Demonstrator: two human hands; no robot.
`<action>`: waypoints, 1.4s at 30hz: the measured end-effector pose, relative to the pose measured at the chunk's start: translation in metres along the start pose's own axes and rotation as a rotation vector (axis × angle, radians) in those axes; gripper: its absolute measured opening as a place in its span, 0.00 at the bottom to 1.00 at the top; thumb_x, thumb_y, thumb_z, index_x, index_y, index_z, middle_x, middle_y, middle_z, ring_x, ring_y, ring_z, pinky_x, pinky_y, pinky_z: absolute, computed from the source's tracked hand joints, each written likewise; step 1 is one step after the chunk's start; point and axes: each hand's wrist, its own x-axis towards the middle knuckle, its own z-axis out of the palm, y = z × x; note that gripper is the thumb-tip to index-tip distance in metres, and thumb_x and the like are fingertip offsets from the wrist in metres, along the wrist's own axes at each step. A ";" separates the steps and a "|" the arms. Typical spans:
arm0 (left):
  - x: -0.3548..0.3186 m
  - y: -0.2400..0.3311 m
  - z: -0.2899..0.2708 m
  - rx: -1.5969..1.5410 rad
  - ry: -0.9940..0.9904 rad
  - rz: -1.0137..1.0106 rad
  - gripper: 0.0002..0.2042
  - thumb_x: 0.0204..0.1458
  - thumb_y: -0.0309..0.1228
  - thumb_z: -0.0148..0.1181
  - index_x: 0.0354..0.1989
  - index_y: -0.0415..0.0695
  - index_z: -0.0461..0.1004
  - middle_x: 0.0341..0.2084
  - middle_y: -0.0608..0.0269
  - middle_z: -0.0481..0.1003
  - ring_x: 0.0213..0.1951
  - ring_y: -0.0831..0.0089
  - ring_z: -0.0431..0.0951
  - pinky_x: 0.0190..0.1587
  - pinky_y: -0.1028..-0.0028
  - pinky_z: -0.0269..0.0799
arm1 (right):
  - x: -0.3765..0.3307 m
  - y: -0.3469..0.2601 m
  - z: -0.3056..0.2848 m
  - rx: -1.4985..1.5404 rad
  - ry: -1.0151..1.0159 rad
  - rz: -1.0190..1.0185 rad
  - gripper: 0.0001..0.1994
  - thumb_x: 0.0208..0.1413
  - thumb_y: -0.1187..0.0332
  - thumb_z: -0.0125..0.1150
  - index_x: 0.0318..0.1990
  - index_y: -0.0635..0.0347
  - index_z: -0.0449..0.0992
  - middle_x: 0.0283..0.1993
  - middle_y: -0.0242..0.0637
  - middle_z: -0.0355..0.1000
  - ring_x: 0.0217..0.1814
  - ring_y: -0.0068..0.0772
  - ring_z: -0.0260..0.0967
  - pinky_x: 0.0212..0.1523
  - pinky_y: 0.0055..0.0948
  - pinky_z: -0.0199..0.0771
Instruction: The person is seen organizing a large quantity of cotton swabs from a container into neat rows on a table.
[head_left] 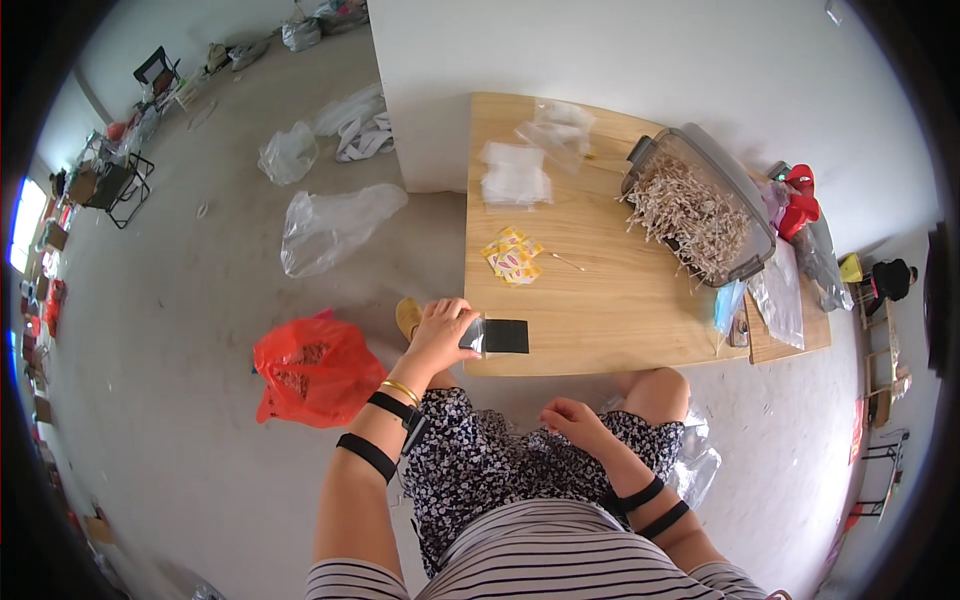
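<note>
Left hand [445, 333] pinches clear film [482, 335] between thumb and fingers, right by the black strip [510, 337] at the near left corner of the table [610, 310]; right hand [577, 420] hangs half curled above the floral cloth [520, 455], and whether it holds anything, I can't tell! Danger here: that slick, thin film could slide off the edge if the pinch loosens. Over right, spindly pale sticks [690, 215] heap up in the rounded grey tub [730, 170], and a knock might spill some! Small, flat yellow packets [512, 257] overlap on smooth, grained wood

A wooden bench [610, 320] stands beside a white wall [640, 50]; grey floor [190, 340] (faintly stained) extends toward a bright window [30, 225].
</note>
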 end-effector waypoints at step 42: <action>0.101 0.133 0.114 0.038 0.080 0.066 0.35 0.56 0.44 0.59 0.69 0.38 0.59 0.71 0.53 0.58 0.74 0.57 0.53 0.76 0.50 0.42 | 0.081 -0.038 -0.329 -0.451 1.249 -0.133 0.20 0.50 0.67 0.69 0.53 0.53 0.76 0.48 0.42 0.75 0.49 0.46 0.74 0.50 0.38 0.75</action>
